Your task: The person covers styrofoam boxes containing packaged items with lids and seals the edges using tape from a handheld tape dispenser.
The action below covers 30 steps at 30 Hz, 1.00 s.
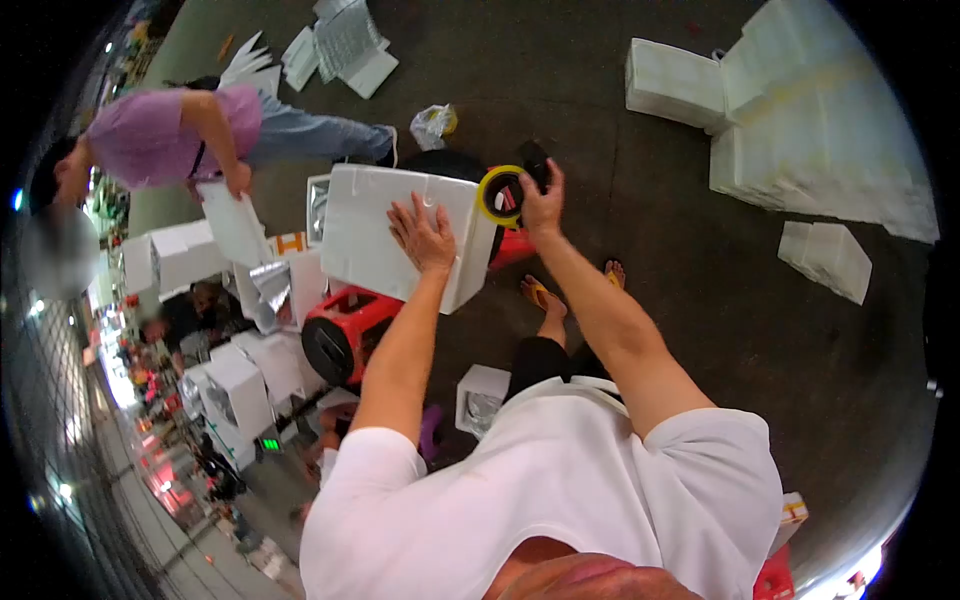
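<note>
A white foam box with its lid on rests on a red stand with black ends. My left hand lies on the top of the box, fingers spread. At the box's right end, my right hand is closed around a black tape dispenser carrying a yellow-edged roll of tape. The roll is up against the box's edge or just beside it; I cannot tell which.
Another person in a pink shirt holds a white foam panel at the left. Open foam boxes crowd the lower left. Stacked foam boxes stand at upper right. A clear plastic bag lies on the floor.
</note>
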{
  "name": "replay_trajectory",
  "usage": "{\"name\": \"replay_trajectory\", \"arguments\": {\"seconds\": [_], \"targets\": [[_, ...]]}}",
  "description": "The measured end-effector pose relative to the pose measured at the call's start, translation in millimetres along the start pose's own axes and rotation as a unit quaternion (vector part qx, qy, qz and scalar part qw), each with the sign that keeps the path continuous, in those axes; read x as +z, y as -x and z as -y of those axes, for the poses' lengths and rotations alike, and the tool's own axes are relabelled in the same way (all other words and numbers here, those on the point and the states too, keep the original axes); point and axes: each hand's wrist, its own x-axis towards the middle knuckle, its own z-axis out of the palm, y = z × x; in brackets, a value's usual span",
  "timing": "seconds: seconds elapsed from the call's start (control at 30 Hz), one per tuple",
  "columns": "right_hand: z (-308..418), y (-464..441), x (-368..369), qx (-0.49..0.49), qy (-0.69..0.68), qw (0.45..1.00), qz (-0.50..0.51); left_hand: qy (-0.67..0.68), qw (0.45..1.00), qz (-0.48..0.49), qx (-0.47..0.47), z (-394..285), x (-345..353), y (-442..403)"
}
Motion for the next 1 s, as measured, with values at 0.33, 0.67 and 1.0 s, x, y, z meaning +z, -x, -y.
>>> {"name": "replay_trajectory", "arguments": {"seconds": [0.33,0.67,1.0], "targets": [[-3,84,-79,0.06,0.076,0.99,0.101,0.061,0.961,-0.083,-0.255,-32,33,-60],[48,-32,-151,0.28,-0.082,0.947,0.134,-0.033,0.998,0.03,0.053,-49,3,-21],[0,-147,-105,0.215,0.115,0.894,0.375,-0.014,0.968,0.1,0.229,-15,-6,-26]]}}
